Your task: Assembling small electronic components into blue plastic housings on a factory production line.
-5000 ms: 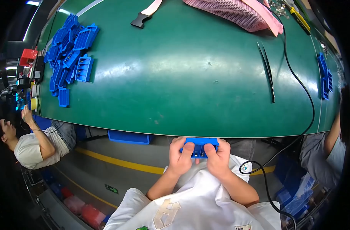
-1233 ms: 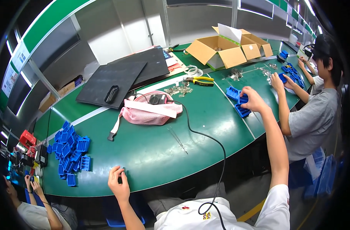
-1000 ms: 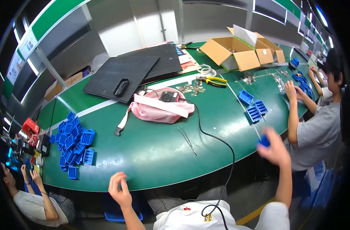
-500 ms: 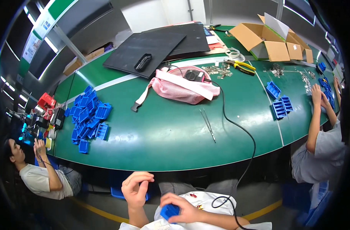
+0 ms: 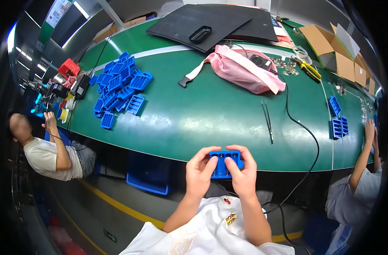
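Between my two hands is a blue plastic battery holder (image 5: 221,169), its slotted side facing up, just over the table's near edge. Small metal parts show inside its slots. My left hand (image 5: 200,172) grips its left side, thumb pressed on the top. On the right side, my right hand (image 5: 243,173) holds it the same way. Beyond them a pair of tweezers (image 5: 268,123) lies on the green table (image 5: 194,146). A heap of similar blue holders (image 5: 119,87) sits at the left.
A pink mesh pouch (image 5: 245,70) with a black cable (image 5: 306,127) lies mid-table, before black sheets (image 5: 181,29). Yellow-handled pliers (image 5: 308,71), metal pieces and cardboard boxes (image 5: 344,55) are at the right. People sit on both sides; a blue bin (image 5: 148,189) stands below the table.
The blue battery holder has gone from my right hand near my body to both hands at the table edge. My left hand has closed on it. The view has shifted.
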Demonstrator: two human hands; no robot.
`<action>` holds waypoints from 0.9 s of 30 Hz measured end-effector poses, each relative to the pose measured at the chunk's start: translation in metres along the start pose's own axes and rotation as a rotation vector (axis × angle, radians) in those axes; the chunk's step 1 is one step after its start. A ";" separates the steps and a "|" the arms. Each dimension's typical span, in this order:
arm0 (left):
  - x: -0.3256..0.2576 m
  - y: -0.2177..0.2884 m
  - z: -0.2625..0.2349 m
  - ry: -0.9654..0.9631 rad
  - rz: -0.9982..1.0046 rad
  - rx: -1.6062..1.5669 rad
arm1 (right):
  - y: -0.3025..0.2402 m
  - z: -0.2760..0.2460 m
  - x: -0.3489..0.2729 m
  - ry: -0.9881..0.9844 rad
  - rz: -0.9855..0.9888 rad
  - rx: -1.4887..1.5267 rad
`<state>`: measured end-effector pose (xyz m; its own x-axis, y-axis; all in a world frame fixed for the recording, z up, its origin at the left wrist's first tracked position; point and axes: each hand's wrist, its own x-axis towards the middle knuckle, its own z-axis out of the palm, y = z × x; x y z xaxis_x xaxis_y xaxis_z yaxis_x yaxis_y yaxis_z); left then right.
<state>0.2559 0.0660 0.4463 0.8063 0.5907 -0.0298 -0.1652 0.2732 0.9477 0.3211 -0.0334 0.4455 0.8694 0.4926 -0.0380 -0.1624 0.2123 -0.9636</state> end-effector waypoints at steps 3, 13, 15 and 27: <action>0.003 -0.008 0.000 0.048 0.062 0.046 | 0.004 0.003 0.002 -0.003 -0.077 -0.058; 0.001 0.000 0.007 0.050 0.123 0.207 | 0.005 0.008 -0.003 0.089 0.016 0.056; 0.002 -0.003 0.008 0.070 0.211 0.250 | 0.005 0.009 -0.003 0.098 -0.007 0.068; 0.002 -0.010 0.013 0.073 0.151 0.142 | 0.006 0.005 0.002 0.156 -0.086 -0.065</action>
<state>0.2662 0.0546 0.4407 0.7342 0.6718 0.0977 -0.1950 0.0709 0.9782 0.3194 -0.0275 0.4406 0.9416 0.3366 0.0093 -0.0584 0.1905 -0.9800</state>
